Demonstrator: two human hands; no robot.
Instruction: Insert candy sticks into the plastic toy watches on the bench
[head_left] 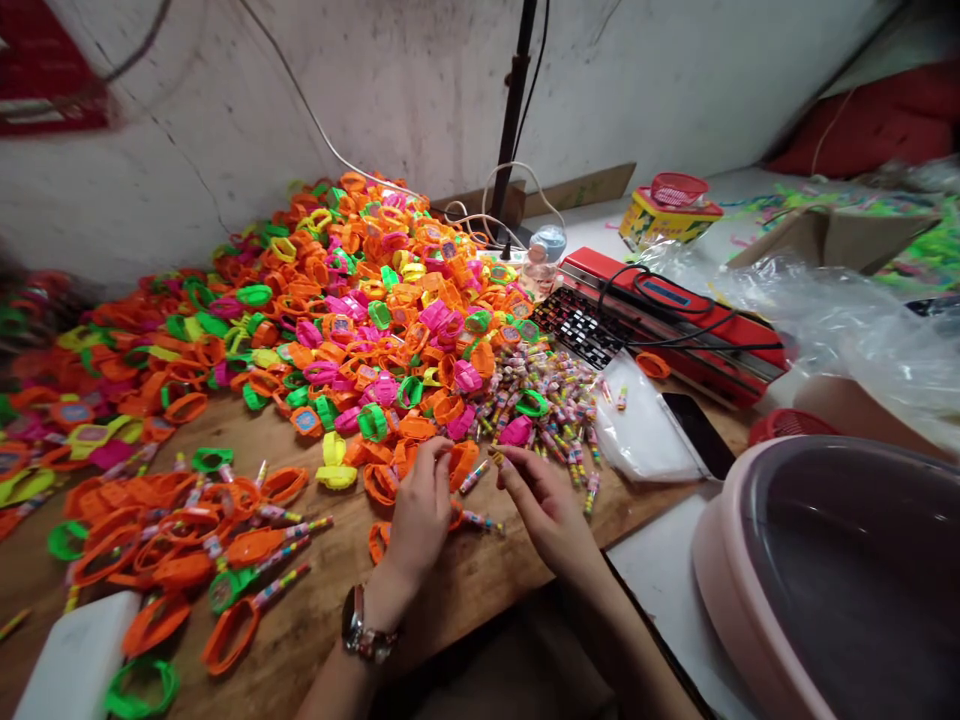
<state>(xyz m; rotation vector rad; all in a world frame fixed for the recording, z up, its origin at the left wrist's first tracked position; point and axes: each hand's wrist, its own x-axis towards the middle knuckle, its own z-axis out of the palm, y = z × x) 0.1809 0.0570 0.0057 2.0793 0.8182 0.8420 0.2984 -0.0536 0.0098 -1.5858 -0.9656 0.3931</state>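
My left hand, with a watch and a bracelet at the wrist, is closed with its fingertips at an orange toy watch; its fingers partly hide the hold. My right hand pinches a small patterned candy roll, mostly covered by the fingers. Between and below the hands, another candy roll lies on the wooden table. Just beyond them spreads a heap of candy rolls. To the left lie orange toy watches with candy rolls in or among them.
A large pile of colourful toy watches rises against the wall. At right are a red sealing machine, clear plastic bags, a phone and a pink basin. A white box stands front left.
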